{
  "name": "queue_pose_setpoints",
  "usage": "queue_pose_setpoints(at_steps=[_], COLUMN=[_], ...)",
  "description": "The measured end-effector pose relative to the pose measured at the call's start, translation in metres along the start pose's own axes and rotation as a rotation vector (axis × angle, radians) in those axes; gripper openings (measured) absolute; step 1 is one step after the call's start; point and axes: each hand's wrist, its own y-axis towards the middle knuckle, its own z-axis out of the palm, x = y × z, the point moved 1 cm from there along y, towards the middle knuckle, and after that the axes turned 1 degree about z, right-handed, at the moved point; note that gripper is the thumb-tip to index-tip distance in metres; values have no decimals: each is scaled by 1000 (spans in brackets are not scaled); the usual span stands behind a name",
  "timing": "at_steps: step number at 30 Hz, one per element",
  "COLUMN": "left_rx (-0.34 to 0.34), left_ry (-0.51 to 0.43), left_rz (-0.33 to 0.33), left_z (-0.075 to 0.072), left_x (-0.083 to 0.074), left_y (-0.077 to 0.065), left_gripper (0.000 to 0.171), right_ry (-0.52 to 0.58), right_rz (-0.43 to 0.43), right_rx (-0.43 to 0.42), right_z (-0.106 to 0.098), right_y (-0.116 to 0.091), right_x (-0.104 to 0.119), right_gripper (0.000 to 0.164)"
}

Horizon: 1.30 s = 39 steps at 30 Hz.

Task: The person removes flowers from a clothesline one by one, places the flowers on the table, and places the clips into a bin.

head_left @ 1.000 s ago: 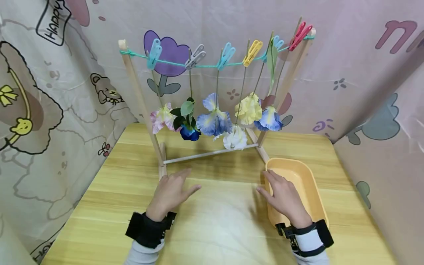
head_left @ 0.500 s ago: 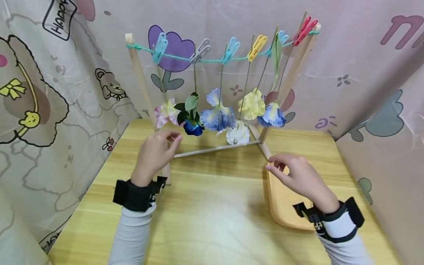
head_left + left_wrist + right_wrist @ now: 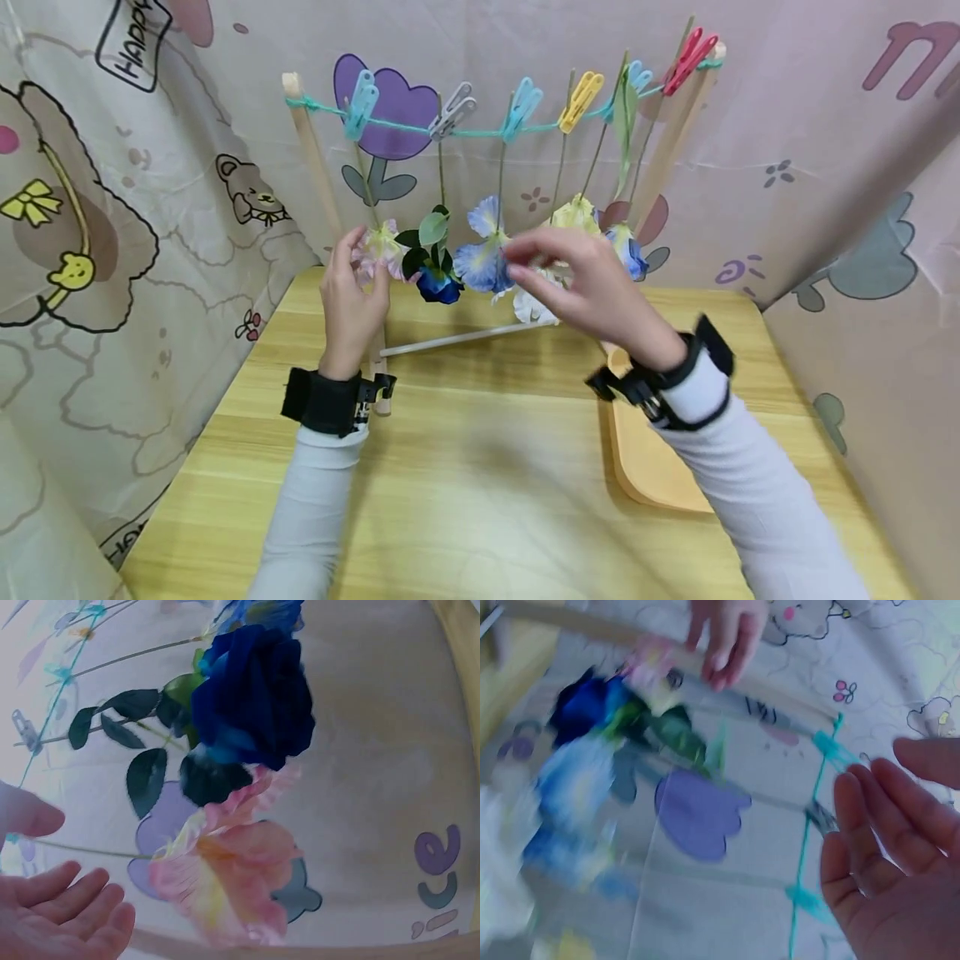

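Note:
My left hand point(image 3: 351, 308) is raised at the pink flower point(image 3: 387, 247), thumb and fingers spread apart with nothing gripped. In the left wrist view, the fingers point(image 3: 79, 907) are beside the thin stem of that pink bloom. My right hand point(image 3: 600, 287) reaches across in front of the hanging flowers, its fingertips overlapping the blue iris point(image 3: 478, 265) in the head view. Its fingers look empty in the right wrist view. Between the hands hangs a dark blue rose point(image 3: 438, 287). A light blue clothespin point(image 3: 362, 106) and a grey clothespin point(image 3: 452, 111) clip stems to the green string point(image 3: 476, 133).
The string runs between a left wooden post point(image 3: 315, 158) and a right wooden post point(image 3: 673, 142), with a crossbar point(image 3: 465, 337) low between them. Yellow point(image 3: 581, 102) and red clothespins point(image 3: 690, 60) hold more flowers. An orange tray point(image 3: 652, 475) lies partly under my right arm.
Both hands have risen from low over the table. My left hand is now at the pink flower; my right hand has moved from the tray up and left to the flowers.

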Motion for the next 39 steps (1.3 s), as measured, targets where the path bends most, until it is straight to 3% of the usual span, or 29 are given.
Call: queue_pose_setpoints(at_steps=[5,9,12,16,19,23,28,39], left_rx=[-14,-15,-26,-38,-37,-46,-64,-82], left_ry=[-3,21,57,70,71,89,124,123], left_rz=[-49,-23,-4,-28,-38,17,99,126], left_z=[6,15,20,25,27,26,24,18], left_x=[2,1,1,4,7,10,14,17], left_y=[11,19,23,24,24,24,19,15], left_gripper=[44,45,45,43,41,33,23,22], right_ry=[156,245,239,154,165,266,332,320], right_rz=[110,180,215,277,324,338,288,242], right_rx=[0,-1,9,90,139,130,73,-91], right_z=[17,23,26,33,39,43,49,55], right_y=[53,94,121,146,156,160,159,161], right_x=[2,11,19,25,24,20,17,20], right_gripper=[22,32,44,56,58,57,45,26])
